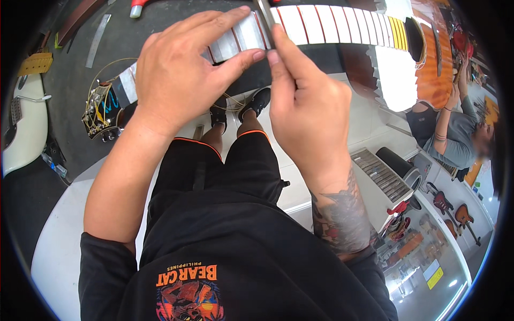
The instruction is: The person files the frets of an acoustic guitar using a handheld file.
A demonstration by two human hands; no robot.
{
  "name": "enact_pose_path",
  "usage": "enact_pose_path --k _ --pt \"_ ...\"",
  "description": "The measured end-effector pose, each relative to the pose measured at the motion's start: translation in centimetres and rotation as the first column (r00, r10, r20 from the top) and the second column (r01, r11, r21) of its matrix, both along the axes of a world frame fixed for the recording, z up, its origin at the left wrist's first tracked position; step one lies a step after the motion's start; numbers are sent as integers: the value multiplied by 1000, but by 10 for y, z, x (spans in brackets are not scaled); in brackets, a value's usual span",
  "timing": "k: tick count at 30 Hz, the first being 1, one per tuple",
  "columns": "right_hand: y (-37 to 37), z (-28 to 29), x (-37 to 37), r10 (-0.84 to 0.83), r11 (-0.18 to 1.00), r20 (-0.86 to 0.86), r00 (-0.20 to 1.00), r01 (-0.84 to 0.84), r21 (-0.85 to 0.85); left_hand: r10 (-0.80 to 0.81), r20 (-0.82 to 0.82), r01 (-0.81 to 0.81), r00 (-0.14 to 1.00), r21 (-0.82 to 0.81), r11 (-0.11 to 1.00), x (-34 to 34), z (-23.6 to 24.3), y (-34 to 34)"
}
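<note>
An acoustic guitar lies across the bench, its neck (342, 25) covered in pale masking strips with the frets showing between them, and several yellow strips near the soundhole. My left hand (176, 69) spans the neck, fingers over the far edge and thumb at the near edge. In my right hand (308, 101), a narrow metal file (264, 18) is pinched between thumb and fingers and lies crosswise over the neck, beside my left fingertips. Its far end runs out of view. Loose strings hang about the headstock (101, 109) at the left.
A metal ruler (98, 40) and a red-handled tool (137, 8) lie on the dark bench. At far left rests a cream guitar body (29, 123). Another person (455, 134) works at the right, near a glass display case (423, 257) and hanging guitars (463, 214).
</note>
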State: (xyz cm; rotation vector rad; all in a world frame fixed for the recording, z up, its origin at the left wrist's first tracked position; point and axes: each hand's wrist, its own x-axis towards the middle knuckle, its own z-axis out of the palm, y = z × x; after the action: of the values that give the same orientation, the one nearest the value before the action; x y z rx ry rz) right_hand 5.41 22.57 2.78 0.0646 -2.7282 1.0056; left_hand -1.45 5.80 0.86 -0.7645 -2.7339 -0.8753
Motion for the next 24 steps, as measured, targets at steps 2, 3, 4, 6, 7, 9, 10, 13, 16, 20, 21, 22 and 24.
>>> enact_pose_path --k 2,3,4,6,7,9,10,13,16,20,21,22,24 --pt "6 2 8 -26 999 -5 1000 26 -46 6 26 -6 1000 -5 1000 1 6 5" --pt "11 6 19 -29 999 -1 1000 29 -45 3 30 -3 1000 -5 1000 2 6 7" --pt "16 10 32 -56 995 52 997 61 -84 12 29 -11 999 -12 1000 2 6 8" --pt "25 15 61 -98 989 147 984 113 -99 15 28 -15 999 -22 1000 2 6 8" --pt "27 19 75 -104 987 147 984 120 -104 12 20 -12 1000 -24 1000 2 6 7" --pt "28 23 100 -85 991 251 964 108 -81 4 10 -4 1000 -28 1000 1 4 6" --pt "27 23 113 -90 990 250 964 114 -84 -3 10 4 1000 -12 1000 1 4 6" --pt "23 22 140 -89 986 258 962 121 -112 -20 2 20 1000 -2 1000 1 2 6" --pt "21 21 149 -63 979 241 968 106 -173 -23 1 23 1000 -11 1000 1 3 5" --pt "21 21 153 -59 982 257 965 103 -161 -27 2 27 1000 3 1000 1 1 4" --pt "21 18 153 -53 982 240 969 94 -163 -25 2 25 1000 4 1000 1 2 4" --pt "21 16 155 -47 982 224 973 86 -166 -15 5 15 1000 -6 1000 1 2 5" --pt "20 11 159 -56 981 231 971 96 -167 -1 8 1 1000 -15 1000 2 3 5"
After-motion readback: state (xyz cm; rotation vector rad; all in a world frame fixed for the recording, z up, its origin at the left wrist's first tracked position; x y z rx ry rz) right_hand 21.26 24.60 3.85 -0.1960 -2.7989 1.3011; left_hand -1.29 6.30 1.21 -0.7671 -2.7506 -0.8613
